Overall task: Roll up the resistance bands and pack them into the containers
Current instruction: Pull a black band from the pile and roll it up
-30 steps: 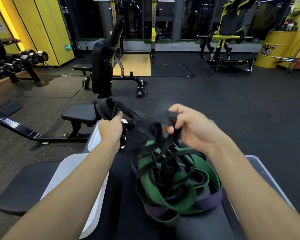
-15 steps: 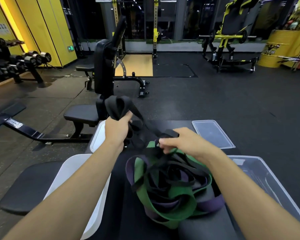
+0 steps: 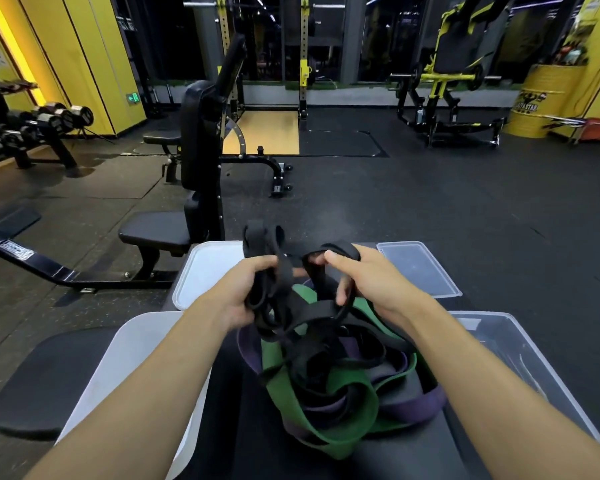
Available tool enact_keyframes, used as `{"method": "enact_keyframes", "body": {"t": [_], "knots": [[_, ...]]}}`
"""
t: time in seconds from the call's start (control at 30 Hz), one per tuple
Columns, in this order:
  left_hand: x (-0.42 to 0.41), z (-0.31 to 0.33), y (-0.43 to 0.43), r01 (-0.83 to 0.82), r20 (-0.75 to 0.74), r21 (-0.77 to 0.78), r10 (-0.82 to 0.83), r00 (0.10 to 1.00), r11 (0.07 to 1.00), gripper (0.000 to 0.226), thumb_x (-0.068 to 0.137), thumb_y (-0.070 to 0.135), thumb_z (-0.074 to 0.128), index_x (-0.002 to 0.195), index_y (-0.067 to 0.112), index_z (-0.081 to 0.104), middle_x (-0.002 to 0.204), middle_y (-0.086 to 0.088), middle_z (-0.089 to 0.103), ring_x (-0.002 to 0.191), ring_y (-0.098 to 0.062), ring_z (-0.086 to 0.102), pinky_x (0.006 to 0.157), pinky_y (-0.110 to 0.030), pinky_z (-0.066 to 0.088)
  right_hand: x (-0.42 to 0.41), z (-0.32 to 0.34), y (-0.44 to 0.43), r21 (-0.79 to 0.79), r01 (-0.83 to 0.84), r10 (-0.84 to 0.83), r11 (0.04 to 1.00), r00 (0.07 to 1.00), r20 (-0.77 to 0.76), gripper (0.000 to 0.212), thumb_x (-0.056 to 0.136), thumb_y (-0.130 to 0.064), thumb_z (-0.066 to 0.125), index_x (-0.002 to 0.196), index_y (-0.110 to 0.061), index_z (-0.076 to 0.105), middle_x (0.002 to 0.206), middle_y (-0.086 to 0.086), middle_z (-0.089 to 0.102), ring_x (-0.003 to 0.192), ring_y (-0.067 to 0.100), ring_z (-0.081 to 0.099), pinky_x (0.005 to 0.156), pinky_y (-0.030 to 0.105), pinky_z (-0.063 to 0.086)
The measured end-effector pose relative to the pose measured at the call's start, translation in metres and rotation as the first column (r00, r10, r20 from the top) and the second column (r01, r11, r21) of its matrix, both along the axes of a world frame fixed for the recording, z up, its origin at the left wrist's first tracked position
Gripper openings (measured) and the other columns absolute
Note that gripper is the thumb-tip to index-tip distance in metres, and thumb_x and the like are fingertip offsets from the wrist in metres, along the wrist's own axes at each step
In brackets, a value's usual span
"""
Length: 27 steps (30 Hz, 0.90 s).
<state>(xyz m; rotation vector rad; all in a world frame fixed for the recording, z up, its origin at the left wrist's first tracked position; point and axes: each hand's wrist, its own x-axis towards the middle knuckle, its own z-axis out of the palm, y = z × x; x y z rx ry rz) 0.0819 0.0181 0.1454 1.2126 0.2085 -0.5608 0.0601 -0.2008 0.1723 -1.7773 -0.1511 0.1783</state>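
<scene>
A tangled pile point(image 3: 312, 368) of resistance bands lies on a black bench pad point(image 3: 222, 427) close to the camera. In it a wide green band point(image 3: 326, 424) loops round the near side, a purple band point(image 3: 421, 407) shows at the right edge, and black strands cross over the top.

Just left of the pile, hanging over the edge of the pad, sits a large white container point(image 3: 118, 368); it looks flat from this angle, so it may be a lid instead. Just right of the pile stands a clear container point(image 3: 523, 368), open at the top.

Above the far edge of the pile both hands hold a black band point(image 3: 284, 271) that trails down into the tangle. The left hand point(image 3: 243, 292) has its fingers curled round several gathered folds, which stick up past its knuckles. The right hand point(image 3: 374, 282) pinches a loop, thumb on top and fingers curled beneath. The two hands are near each other, not touching.

Beyond the pile to the left a white lid point(image 3: 205, 271) lies flat, and beyond it to the right a clear lid point(image 3: 418, 268).

Farther past the pile, on dark rubber flooring, an adjustable bench point(image 3: 160, 230) stands to the left. A dumbbell rack point(image 3: 32, 126) is far left, and a squat rack point(image 3: 303, 64) is straight ahead. A yellow machine point(image 3: 447, 81) and a yellow drum point(image 3: 537, 102) are far right.
</scene>
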Motion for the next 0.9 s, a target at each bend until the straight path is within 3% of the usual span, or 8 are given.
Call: {"method": "enact_keyframes", "body": {"t": [0.07,0.17,0.3,0.47,0.57,0.73,0.8,0.9], "knots": [[-0.002,0.004,-0.007,0.019,-0.003,0.026,-0.019,1.000,0.999,0.038,0.100,0.032,0.054,0.107,0.004,0.079,0.097,-0.009,0.079,0.080,-0.023,0.075,0.077,-0.035,0.058,0.002,-0.001,0.002,-0.031,0.013,-0.013,0.999,1.000,0.009,0.024,0.104,-0.036,0.057,0.107,-0.020,0.074,0.085,-0.001,0.077,0.044,0.016,0.047,0.071,0.029,0.042],[-0.008,0.011,-0.016,0.030,0.008,0.100,-0.031,0.999,0.995,0.032,0.101,0.026,0.057,0.116,0.007,0.077,0.111,-0.013,0.078,0.089,-0.023,0.076,0.081,-0.036,0.060,-0.004,0.002,0.006,0.017,-0.098,0.098,0.995,0.995,-0.017,0.030,0.103,-0.042,0.057,0.107,-0.016,0.071,0.106,-0.008,0.076,0.045,0.013,0.035,0.054,0.020,0.038],[-0.010,0.010,-0.021,0.079,0.014,0.039,-0.080,0.997,0.996,0.030,0.096,0.017,0.057,0.114,0.004,0.078,0.120,-0.019,0.073,0.100,-0.027,0.072,0.109,-0.044,0.051,-0.004,-0.003,0.011,0.229,-0.052,0.084,0.972,0.988,-0.132,0.055,0.103,-0.061,0.040,0.086,-0.014,0.063,0.081,0.004,0.065,0.044,0.016,0.031,0.052,0.029,0.027],[-0.005,-0.004,-0.011,-0.040,-0.117,-0.202,0.016,0.993,0.979,0.050,0.089,0.021,0.056,0.131,-0.004,0.066,0.136,-0.021,0.065,0.123,-0.032,0.066,0.114,-0.047,0.045,-0.005,-0.022,0.003,0.492,-0.043,0.182,0.869,0.954,-0.238,0.037,0.102,-0.039,0.056,0.083,-0.013,0.073,0.088,0.011,0.063,0.070,0.013,0.063,0.059,0.020,0.051],[-0.008,-0.007,-0.014,-0.081,-0.088,-0.184,0.066,0.994,0.980,0.052,0.088,0.023,0.058,0.133,-0.002,0.067,0.131,-0.019,0.068,0.116,-0.035,0.065,0.109,-0.047,0.050,-0.011,-0.032,-0.004,0.439,-0.116,0.250,0.891,0.933,-0.259,0.027,0.098,-0.030,0.062,0.098,-0.004,0.069,0.084,0.004,0.067,0.074,0.012,0.061,0.064,0.022,0.053],[-0.012,-0.007,-0.028,-0.128,0.032,-0.194,0.136,0.990,0.973,0.034,0.100,0.021,0.057,0.125,0.007,0.074,0.124,-0.019,0.073,0.108,-0.034,0.072,0.090,-0.044,0.058,-0.016,-0.031,-0.013,0.325,-0.128,0.259,0.937,0.878,-0.402,0.024,0.099,-0.013,0.051,0.089,-0.003,0.070,0.086,0.011,0.069,0.075,0.020,0.066,0.076,0.032,0.057],[-0.012,-0.009,-0.030,-0.149,0.130,-0.124,0.165,0.978,0.981,0.029,0.097,0.012,0.062,0.120,0.000,0.074,0.122,-0.023,0.072,0.111,-0.038,0.071,0.089,-0.045,0.060,-0.015,-0.023,-0.020,0.318,-0.099,0.241,0.943,0.862,-0.447,0.023,0.096,-0.022,0.054,0.093,-0.004,0.068,0.087,0.013,0.070,0.076,0.022,0.068,0.075,0.034,0.058],[-0.013,-0.009,-0.034,-0.133,0.416,0.101,0.079,0.906,0.986,0.017,0.087,-0.003,0.072,0.103,-0.009,0.074,0.109,-0.029,0.074,0.107,-0.039,0.072,0.099,-0.050,0.057,-0.004,-0.017,-0.019,0.292,-0.104,0.247,0.951,0.823,-0.512,0.060,0.091,-0.066,0.057,0.102,-0.008,0.068,0.096,0.016,0.070,0.088,0.031,0.069,0.083,0.040,0.057]]}}
